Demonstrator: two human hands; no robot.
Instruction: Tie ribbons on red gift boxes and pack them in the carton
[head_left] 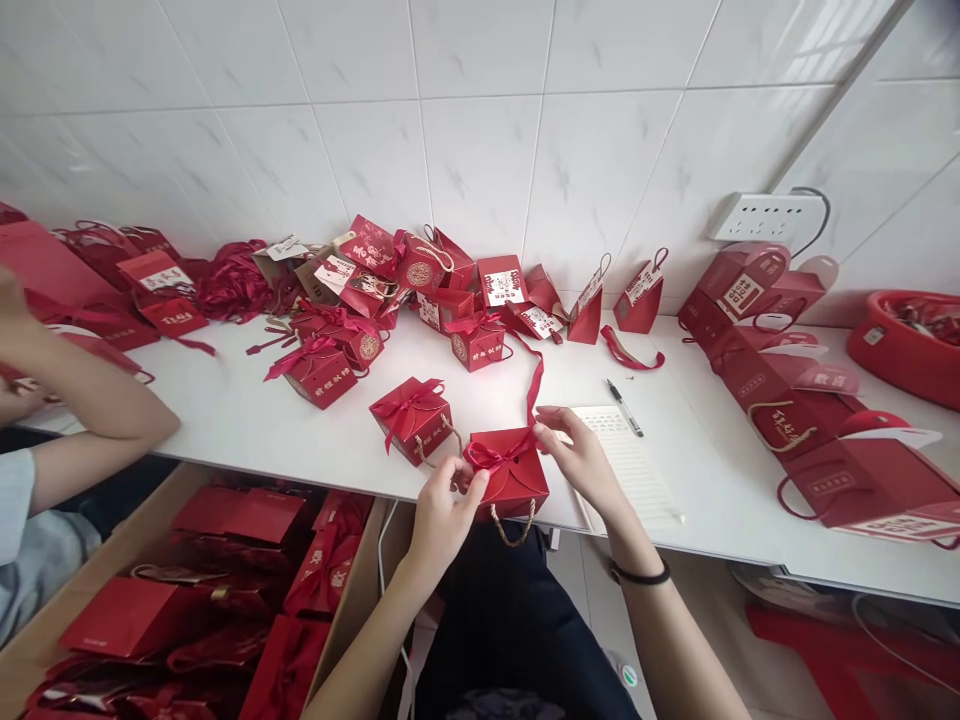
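Note:
A small red gift box [517,490] with a twisted gold cord handle [514,530] sits at the table's front edge before me. A red ribbon [491,453] is looped over its folded top. With thumb and fingertips together, my left hand [448,505] pinches the ribbon's loop at the box's left corner. At the right corner my right hand [581,458] has its thumb and fingers on the ribbon, whose long tail [537,375] runs back across the table. Just left stands another red box [411,420] with a tied bow and cord handle.
Several red boxes and bags [360,265] crowd the wall. A notebook [630,470] and a pen [625,407] lie right, before a row of boxes [780,400] and a red basin [907,345]. Below left is a filled carton [352,580]; another person's arm [97,400] rests above it.

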